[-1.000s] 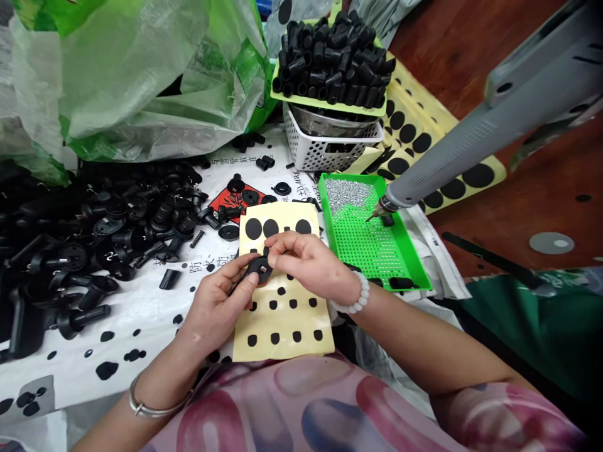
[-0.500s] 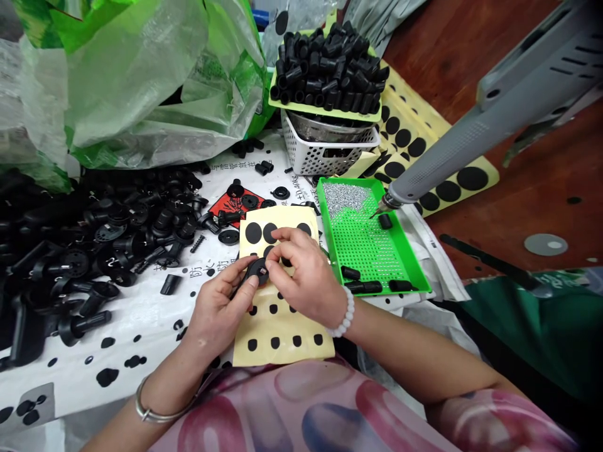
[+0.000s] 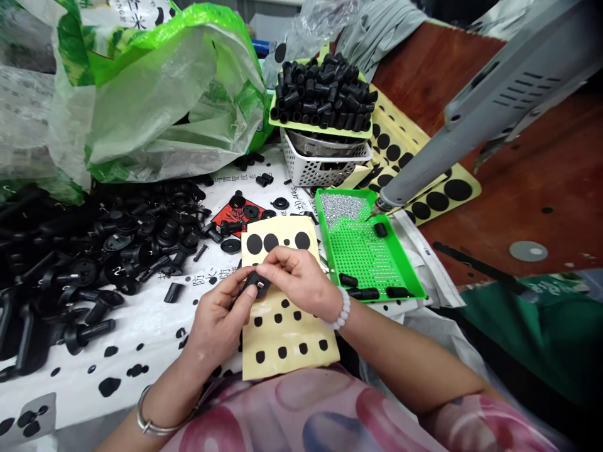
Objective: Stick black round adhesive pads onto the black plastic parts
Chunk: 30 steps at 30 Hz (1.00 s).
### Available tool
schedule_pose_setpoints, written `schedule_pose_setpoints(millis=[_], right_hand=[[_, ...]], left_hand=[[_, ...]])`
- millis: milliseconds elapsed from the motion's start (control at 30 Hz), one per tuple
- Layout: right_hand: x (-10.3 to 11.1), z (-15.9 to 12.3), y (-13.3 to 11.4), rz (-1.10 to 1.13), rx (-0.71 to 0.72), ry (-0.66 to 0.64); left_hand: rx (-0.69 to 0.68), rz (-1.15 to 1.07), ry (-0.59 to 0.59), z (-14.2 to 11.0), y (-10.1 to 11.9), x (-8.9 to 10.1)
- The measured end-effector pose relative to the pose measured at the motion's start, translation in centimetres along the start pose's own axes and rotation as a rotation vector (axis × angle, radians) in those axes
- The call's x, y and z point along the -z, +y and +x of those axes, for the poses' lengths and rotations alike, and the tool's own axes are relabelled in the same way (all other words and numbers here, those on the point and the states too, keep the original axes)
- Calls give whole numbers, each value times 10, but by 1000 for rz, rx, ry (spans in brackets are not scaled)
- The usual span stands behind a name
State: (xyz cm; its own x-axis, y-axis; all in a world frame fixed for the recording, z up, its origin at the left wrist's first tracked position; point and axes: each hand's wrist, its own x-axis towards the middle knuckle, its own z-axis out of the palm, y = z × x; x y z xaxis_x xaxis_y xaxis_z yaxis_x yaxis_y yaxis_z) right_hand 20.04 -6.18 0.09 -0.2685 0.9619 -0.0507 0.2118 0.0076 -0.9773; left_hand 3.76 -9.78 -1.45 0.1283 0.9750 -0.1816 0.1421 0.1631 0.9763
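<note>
My left hand (image 3: 217, 319) grips a small round black plastic part (image 3: 255, 284) between thumb and fingers. My right hand (image 3: 298, 279) pinches down on the top of that same part, fingers pressed together. Both hands hover over a yellow backing sheet (image 3: 287, 339) dotted with black stickers, large round ones along its far edge and small ones lower down. The sheet lies on a white printed cloth (image 3: 141, 326) just in front of my body.
A heap of black plastic parts (image 3: 94, 251) fills the left. A green perforated tray (image 3: 365, 248) with tiny screws and black caps sits right, under a grey electric screwdriver (image 3: 471, 125). Behind are a white basket (image 3: 325, 163), a tray of black tubes (image 3: 323, 94) and green plastic bags (image 3: 164, 94).
My right hand has shifted from beside the black part to pressing on top of it. The view has tilted, so everything sits slightly lower in the picture.
</note>
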Motion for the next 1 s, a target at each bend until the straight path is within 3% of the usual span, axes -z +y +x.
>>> schedule_pose_setpoints(millis=[367, 567, 767, 867, 1000], right_hand=[[-4, -5, 3, 398, -108, -84], [-6, -10, 4, 297, -45, -79], [-10, -9, 5, 439, -175, -38], [-12, -10, 2, 340, -163, 29], [-8, -9, -1, 253, -180, -17]], left_hand=[[66, -90, -5, 2, 6, 5], [79, -31, -76, 3, 10, 8], [87, 24, -26, 3, 3, 6], [1, 168, 18, -1, -2, 3], [-275, 447, 37, -7, -5, 6]])
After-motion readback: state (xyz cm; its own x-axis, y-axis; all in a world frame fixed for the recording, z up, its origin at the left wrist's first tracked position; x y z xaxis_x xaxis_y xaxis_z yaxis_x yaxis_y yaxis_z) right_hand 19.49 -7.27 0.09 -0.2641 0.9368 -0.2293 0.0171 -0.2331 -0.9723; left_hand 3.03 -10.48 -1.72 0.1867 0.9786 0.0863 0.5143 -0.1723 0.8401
